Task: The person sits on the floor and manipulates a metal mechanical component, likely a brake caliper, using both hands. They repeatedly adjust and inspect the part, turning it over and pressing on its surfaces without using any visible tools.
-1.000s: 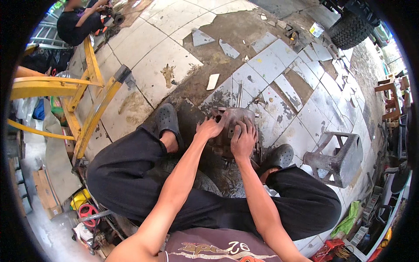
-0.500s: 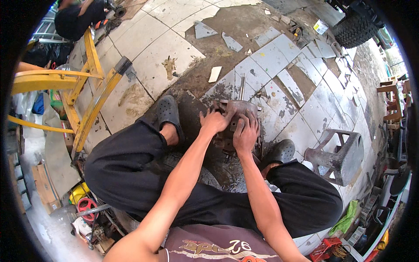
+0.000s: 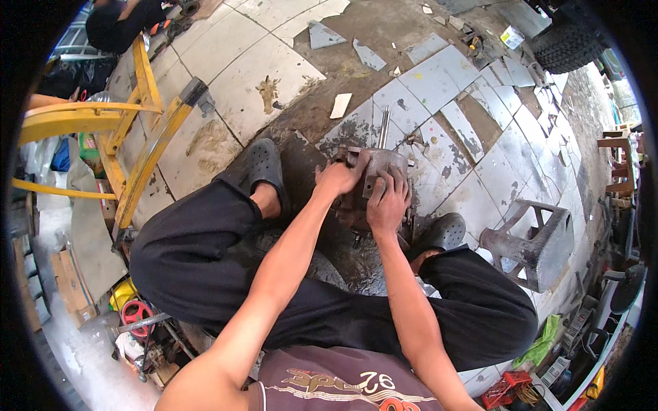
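A greasy brown metal housing, which looks like a gearbox point(image 3: 375, 164), stands on the floor between my feet. From its far side a bright steel shaft point(image 3: 384, 127) points away from me. My left hand point(image 3: 338, 177) grips the housing's upper left edge, its fingers curled over the far rim and partly hidden. On the right side of the top, my right hand point(image 3: 388, 200) holds the casing with bent fingers. Both hands are dark with grease. The underside of the housing is in shadow and partly covered by my hands.
A yellow metal frame point(image 3: 147, 157) stands at the left. Right of my foot lies a grey plastic stool point(image 3: 531, 243) on its side. Broken tiles point(image 3: 439, 79) litter the far floor near a tyre point(image 3: 565, 48). Tools lie at lower left, and another person point(image 3: 113, 27) sits at far left.
My left hand's fingers have drawn in over the rim. The right hand keeps its place on the housing, and the view has shifted slightly.
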`<state>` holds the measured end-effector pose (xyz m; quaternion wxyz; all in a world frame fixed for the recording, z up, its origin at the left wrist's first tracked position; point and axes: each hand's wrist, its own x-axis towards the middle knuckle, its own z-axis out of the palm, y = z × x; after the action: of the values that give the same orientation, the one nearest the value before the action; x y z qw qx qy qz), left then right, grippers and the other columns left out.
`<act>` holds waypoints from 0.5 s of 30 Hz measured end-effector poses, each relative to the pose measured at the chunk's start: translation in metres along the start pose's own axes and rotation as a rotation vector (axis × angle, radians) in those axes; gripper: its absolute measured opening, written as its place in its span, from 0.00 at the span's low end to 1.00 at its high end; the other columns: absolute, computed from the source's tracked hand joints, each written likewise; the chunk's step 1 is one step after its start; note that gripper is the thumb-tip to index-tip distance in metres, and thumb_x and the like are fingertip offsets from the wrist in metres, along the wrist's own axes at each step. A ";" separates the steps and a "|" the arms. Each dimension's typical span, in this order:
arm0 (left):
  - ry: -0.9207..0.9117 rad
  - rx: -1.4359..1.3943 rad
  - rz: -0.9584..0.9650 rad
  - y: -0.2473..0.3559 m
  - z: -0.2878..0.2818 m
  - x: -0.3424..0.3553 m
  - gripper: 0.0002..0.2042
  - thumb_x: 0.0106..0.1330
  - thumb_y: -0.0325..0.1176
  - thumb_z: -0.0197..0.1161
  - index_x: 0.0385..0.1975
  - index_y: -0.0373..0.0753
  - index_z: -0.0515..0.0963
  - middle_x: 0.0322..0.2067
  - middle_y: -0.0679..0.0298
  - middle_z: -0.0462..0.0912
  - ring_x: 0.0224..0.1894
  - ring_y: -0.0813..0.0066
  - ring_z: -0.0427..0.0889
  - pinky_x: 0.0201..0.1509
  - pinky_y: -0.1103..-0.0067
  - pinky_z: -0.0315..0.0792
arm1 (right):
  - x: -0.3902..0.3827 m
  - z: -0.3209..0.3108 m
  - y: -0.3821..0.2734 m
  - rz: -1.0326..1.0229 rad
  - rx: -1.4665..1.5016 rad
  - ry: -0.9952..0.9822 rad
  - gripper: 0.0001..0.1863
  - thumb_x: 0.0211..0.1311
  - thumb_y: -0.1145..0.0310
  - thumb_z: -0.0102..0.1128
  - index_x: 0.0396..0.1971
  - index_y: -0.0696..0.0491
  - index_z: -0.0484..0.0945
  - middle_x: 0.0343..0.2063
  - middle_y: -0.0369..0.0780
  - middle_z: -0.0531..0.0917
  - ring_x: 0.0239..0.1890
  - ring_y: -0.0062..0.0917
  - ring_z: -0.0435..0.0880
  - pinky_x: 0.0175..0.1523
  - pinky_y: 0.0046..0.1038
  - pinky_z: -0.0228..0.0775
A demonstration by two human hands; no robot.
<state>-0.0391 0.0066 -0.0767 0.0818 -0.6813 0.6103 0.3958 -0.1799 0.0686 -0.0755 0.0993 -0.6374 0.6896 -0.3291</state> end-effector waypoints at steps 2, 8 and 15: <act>0.072 -0.034 0.030 0.008 0.001 0.006 0.50 0.66 0.77 0.23 0.65 0.40 0.73 0.71 0.54 0.65 0.76 0.48 0.55 0.77 0.46 0.41 | 0.006 -0.001 0.006 -0.007 -0.003 0.022 0.16 0.75 0.59 0.46 0.49 0.51 0.79 0.60 0.43 0.77 0.66 0.42 0.70 0.72 0.47 0.53; -0.113 0.085 -0.028 0.006 -0.006 0.012 0.47 0.67 0.76 0.27 0.76 0.44 0.52 0.73 0.54 0.61 0.76 0.48 0.57 0.77 0.47 0.43 | 0.000 -0.001 0.006 -0.027 0.025 0.018 0.16 0.76 0.60 0.46 0.49 0.52 0.79 0.59 0.44 0.77 0.65 0.43 0.71 0.72 0.47 0.53; -0.176 -0.093 -0.144 0.001 -0.018 0.021 0.57 0.62 0.81 0.20 0.62 0.30 0.74 0.68 0.47 0.69 0.77 0.47 0.53 0.79 0.49 0.37 | 0.002 -0.001 -0.003 0.006 0.016 -0.013 0.14 0.73 0.60 0.50 0.48 0.50 0.80 0.60 0.42 0.78 0.68 0.41 0.69 0.73 0.46 0.52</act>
<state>-0.0333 -0.0202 -0.0781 0.1318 -0.6890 0.5313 0.4750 -0.1783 0.0670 -0.0722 0.1097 -0.6368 0.6881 -0.3300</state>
